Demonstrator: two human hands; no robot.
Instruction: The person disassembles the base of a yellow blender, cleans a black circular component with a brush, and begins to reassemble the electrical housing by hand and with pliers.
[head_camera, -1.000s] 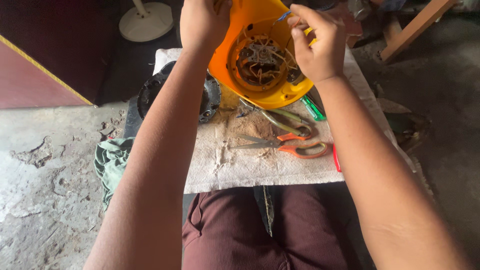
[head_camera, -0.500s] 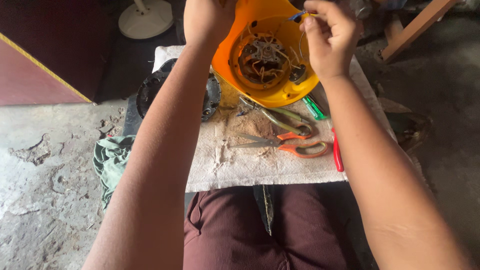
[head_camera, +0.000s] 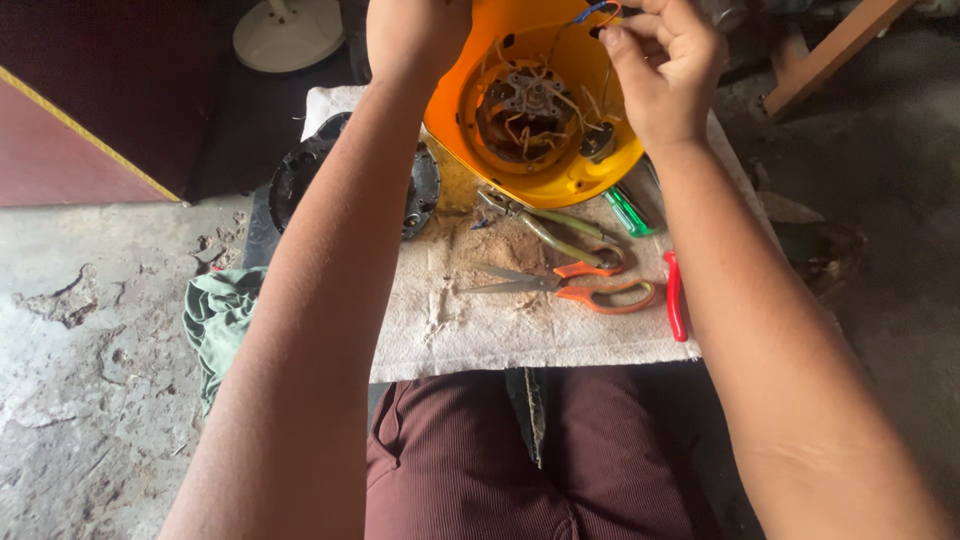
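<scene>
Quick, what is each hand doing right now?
Left hand: closed on the rim of the orange motor housing.
Right hand: fingers pinched on thin wires at the housing's upper edge.

A white cloth (head_camera: 470, 330) covers the low bench, bearing orange-handled scissors (head_camera: 570, 285), pliers (head_camera: 545, 222) and a green screwdriver (head_camera: 628, 212).
</scene>
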